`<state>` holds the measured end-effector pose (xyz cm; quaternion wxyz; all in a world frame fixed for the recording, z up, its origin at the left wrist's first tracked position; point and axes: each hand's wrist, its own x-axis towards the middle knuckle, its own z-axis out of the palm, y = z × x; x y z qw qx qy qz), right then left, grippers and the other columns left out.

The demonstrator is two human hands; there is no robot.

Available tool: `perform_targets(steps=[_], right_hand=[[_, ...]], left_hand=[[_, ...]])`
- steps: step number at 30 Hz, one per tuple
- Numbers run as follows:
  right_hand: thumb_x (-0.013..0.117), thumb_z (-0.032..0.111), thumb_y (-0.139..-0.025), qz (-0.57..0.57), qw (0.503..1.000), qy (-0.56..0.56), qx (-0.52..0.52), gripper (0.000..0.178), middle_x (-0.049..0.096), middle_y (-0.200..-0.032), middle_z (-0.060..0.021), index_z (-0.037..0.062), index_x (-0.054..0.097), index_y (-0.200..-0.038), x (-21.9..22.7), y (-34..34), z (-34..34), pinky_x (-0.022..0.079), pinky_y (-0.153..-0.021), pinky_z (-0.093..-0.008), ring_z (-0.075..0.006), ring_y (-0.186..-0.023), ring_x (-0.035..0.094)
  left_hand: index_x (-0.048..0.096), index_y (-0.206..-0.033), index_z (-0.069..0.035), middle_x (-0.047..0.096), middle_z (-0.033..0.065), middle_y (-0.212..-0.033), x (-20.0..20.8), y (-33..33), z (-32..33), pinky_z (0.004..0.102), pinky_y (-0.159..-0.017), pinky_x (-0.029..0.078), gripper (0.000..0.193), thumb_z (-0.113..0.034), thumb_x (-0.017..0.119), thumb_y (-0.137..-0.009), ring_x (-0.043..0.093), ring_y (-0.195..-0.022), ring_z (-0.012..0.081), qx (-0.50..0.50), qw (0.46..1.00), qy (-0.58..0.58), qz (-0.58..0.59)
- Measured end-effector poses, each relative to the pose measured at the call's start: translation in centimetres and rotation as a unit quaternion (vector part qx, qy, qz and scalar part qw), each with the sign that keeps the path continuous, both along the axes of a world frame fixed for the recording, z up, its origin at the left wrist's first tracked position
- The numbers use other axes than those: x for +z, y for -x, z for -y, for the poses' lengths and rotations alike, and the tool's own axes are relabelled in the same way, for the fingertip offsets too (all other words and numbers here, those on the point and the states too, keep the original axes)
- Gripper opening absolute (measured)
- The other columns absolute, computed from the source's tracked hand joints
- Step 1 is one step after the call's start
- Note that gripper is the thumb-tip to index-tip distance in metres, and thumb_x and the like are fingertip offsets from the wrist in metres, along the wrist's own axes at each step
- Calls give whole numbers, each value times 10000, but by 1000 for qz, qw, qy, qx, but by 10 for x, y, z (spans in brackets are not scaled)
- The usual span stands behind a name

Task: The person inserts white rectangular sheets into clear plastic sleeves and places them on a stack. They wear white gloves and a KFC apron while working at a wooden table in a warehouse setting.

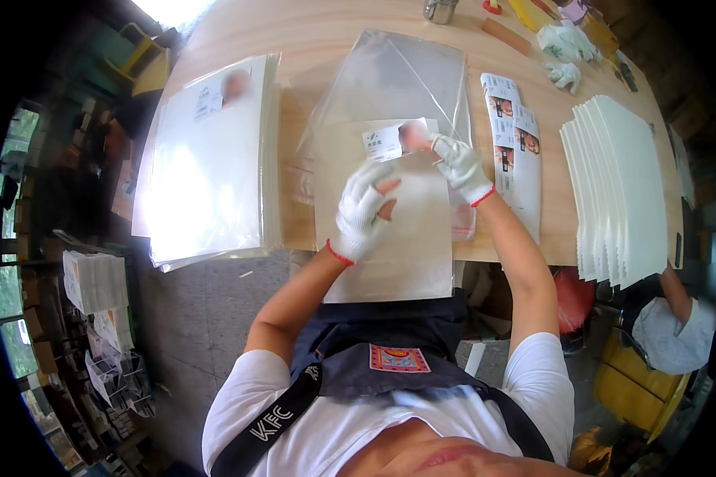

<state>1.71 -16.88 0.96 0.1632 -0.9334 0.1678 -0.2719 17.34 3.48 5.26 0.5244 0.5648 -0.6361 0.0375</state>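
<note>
My right hand, in a white knitted glove with bare fingertips, pinches the right end of a small printed label. The label lies over the upper part of a white sheet in a clear plastic sleeve, whose near end juts past the table edge. Just below the label, my left hand, gloved the same way, hovers over the sleeve with thumb and fingers apart, holding nothing. More clear plastic sleeves lie beneath and beyond. Whether the label touches the sleeve, I cannot tell.
Left on the table is a stack of labelled sleeves. To the right lie label sheets and fanned white sheets. Loose gloves and a metal cup sit at the back. Another person's sleeve shows lower right.
</note>
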Motion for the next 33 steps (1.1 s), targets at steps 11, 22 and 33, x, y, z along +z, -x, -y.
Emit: perform_targets(steps=[11, 22, 33], right_hand=[[648, 201, -741, -199, 975, 95, 34, 280, 585, -1110, -97, 83, 608, -991, 27, 15, -7, 481, -822, -361, -251, -1003, 589], [583, 230, -854, -5, 985, 92, -149, 428, 515, -1280, -96, 99, 511, -1255, -19, -66, -33, 392, -967, -349, -285, -1146, 509], [536, 391, -877, -220, 903, -126, -347, 284, 615, -781, -150, 109, 559, -880, 46, 130, -190, 471, -619, -442, -331, -728, 617]], left_hand=[[437, -1338, -187, 353, 119, -1432, -54, -26, 49, 459, -1024, 337, 498, -359, 532, -881, 390, -1237, 391, 185, 909, -299, 224], [375, -1379, -100, 278, 174, -1464, -54, -35, 46, 515, -1107, 123, 633, -426, 515, -854, 209, -1353, 389, 156, 894, -356, 222], [428, -1286, -47, 544, 206, -1054, -51, 17, -203, 419, -781, 462, 607, -133, 686, -743, 555, -936, 361, 180, 887, -329, -270]])
